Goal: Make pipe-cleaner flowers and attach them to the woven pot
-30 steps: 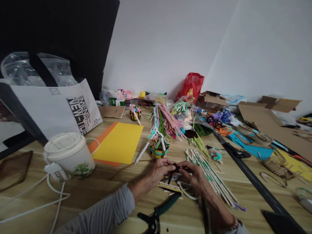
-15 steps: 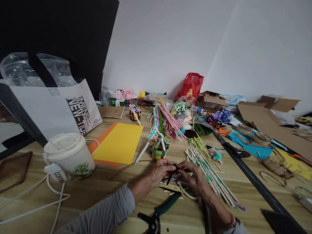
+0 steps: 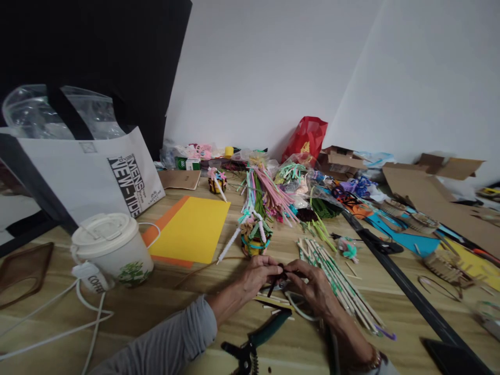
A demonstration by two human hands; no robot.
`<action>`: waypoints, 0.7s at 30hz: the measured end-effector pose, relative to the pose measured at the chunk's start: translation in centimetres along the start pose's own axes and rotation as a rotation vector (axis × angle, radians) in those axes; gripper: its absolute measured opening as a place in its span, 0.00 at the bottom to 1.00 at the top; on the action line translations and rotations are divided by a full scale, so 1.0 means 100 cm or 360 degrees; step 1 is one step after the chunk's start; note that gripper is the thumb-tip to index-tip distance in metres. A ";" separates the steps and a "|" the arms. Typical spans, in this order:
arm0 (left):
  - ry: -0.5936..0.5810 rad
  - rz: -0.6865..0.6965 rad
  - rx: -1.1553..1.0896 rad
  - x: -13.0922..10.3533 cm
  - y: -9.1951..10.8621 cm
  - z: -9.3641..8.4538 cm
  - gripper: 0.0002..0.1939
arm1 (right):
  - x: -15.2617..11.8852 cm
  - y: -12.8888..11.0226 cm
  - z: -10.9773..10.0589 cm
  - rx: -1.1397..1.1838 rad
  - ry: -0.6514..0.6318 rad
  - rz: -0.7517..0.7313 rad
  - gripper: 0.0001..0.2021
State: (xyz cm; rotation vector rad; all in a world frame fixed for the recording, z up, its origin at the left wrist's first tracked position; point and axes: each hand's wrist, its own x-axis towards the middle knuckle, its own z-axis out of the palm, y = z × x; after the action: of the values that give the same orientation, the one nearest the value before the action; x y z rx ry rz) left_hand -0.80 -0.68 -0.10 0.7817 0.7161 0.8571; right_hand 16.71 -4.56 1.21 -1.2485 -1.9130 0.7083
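Observation:
My left hand (image 3: 262, 275) and my right hand (image 3: 310, 281) meet at the middle of the table, fingertips pinched on a small dark brown pipe cleaner (image 3: 272, 287). One end of it hangs down between them; the part under the fingertips is hidden. Just beyond the hands stands a small decorated basket (image 3: 255, 242) in yellow, green and teal, with fuzzy white stems leaning on it. Below the hands lie short cut sticks (image 3: 273, 299) and a green-handled cutting tool (image 3: 269, 329). A bundle of wooden sticks (image 3: 339, 284) lies to the right of my right hand.
On the left are a lidded white cup (image 3: 109, 247) with cables, a white bag (image 3: 78, 177) and yellow sheets (image 3: 195, 229). Coloured pipe cleaners (image 3: 269, 190) are heaped at the back. A black strip (image 3: 414, 291) crosses the right side, with cardboard (image 3: 425, 200) beyond it.
Both hands stay at the same spot, with only slight finger movement around the dark pipe cleaner. The view has shifted very slightly.

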 end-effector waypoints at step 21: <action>-0.0018 0.0157 0.0096 0.007 -0.011 -0.003 0.17 | 0.004 0.004 0.002 0.0396 0.0015 0.0219 0.15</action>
State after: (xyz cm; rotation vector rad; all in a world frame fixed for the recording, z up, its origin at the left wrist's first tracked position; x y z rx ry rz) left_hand -0.26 -0.43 -1.28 0.8807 0.7007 0.9226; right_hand 16.68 -4.06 0.85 -1.2297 -1.6830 0.9778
